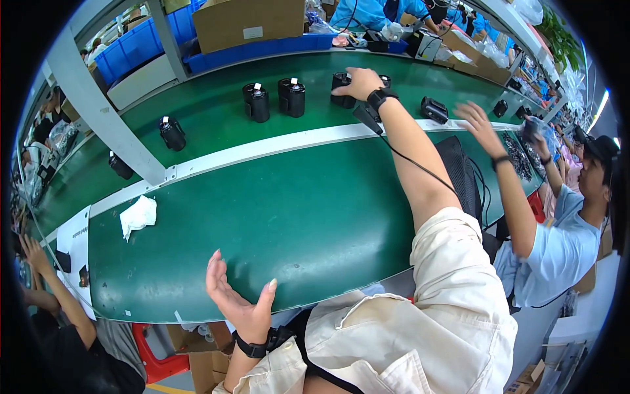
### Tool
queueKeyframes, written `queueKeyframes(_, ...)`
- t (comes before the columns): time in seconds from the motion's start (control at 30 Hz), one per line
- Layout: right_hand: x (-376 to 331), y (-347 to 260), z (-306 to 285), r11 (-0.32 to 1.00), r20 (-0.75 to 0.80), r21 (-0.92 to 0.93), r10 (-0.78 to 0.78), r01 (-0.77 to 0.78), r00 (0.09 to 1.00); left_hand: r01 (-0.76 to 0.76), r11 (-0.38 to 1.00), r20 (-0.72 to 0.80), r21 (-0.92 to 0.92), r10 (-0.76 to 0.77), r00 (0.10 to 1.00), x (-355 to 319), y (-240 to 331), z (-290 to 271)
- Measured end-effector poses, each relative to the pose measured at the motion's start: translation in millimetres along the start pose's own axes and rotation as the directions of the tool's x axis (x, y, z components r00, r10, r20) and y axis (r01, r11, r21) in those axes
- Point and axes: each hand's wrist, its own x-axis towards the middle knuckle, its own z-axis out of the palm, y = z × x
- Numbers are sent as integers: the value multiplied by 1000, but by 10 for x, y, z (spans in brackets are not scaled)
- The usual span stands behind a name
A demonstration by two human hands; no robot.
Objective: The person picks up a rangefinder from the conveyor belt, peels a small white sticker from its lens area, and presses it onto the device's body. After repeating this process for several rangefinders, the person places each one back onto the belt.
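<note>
My right arm stretches across the table to the belt. There my right hand (365, 84) is closed over a black, rounded device (340, 84), its fingers over the top and side; the palm side is hidden. Part of another black device (385, 81) shows just behind that wrist. My left hand (241, 303) hovers above the near edge of the green table (262, 210), palm turned inward, fingers and thumb apart, holding nothing. Left of my right hand, two upright black devices with white tabs (292, 98) (256, 103) stand on the belt.
Further black devices (172, 134) (434, 110) sit along the green belt (210, 111), behind a white rail (262, 149). Crumpled white tissue (138, 216) lies at left. A black mesh bag (457, 172) and cables are beside my right arm. Co-workers reach in from both sides; a metal post (108, 115) rises at left.
</note>
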Motion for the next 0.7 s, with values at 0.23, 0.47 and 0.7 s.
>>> queueKeyframes(0.23,-668,-634,-770,924,194,167,-373,345,907,65,996,69,-65,-60,996,39,11,-33)
queueKeyframes(0.47,-1916,-1885,-935,61,70,974,-997,218,-35,396,712,473,-580,-101,875,259,254,-6)
queueKeyframes(0.7,-2164,-2064,-848,12,-130,928,-926,373,355,211,926,175,-312,-162,971,117,56,-62)
